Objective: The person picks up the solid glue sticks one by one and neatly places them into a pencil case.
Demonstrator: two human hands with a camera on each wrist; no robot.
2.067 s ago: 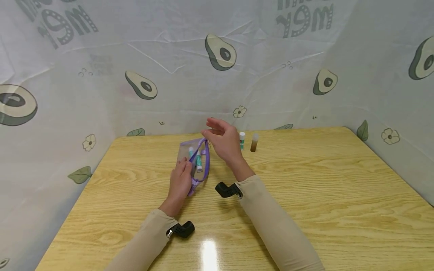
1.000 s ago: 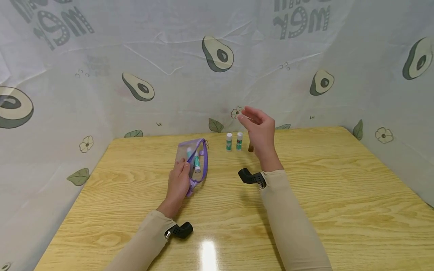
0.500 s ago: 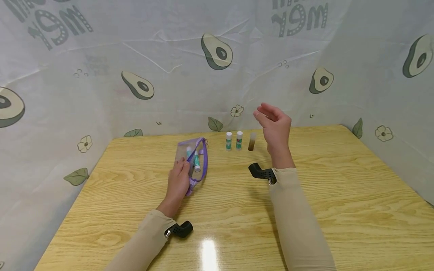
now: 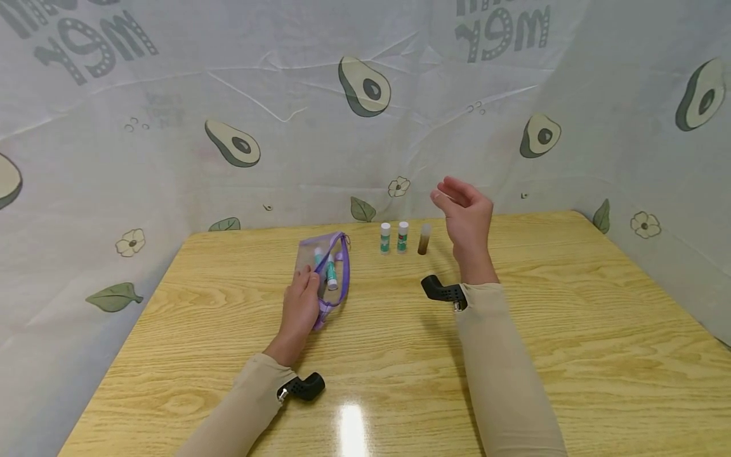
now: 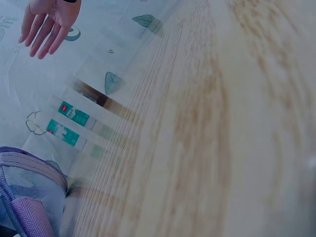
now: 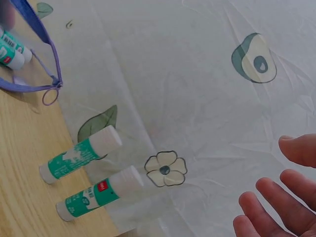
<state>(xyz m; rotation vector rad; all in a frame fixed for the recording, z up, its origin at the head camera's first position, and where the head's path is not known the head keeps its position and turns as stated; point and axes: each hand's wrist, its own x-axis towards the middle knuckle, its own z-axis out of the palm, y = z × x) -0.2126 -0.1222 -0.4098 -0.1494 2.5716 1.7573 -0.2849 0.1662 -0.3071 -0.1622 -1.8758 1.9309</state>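
Note:
My left hand (image 4: 301, 301) grips the near left side of a see-through mesh pouch (image 4: 306, 252) with purple trim, lying with its mouth spread toward the right. Inside it are two green-and-white glue sticks (image 4: 332, 274). My right hand (image 4: 468, 219) hovers at the back right with nothing in it, fingers loosely bent and apart in the right wrist view. To its left stand two upright glue sticks (image 4: 385, 238) with white caps, side by side. Beside them is a brown tube (image 4: 423, 241) with a pale, translucent top. The left fingertips are partly hidden.
The wood-grain table (image 4: 365, 355) runs to a pale hanging sheet (image 4: 297, 95) printed with avocados, leaves and flowers, which closes off the back and both sides. A small ring (image 6: 51, 96) hangs from the zip end of the pouch.
My right hand has left the pouch's far rim and moved right, past the upright sticks and the brown tube, now nearly still. My left hand keeps its grip on the pouch.

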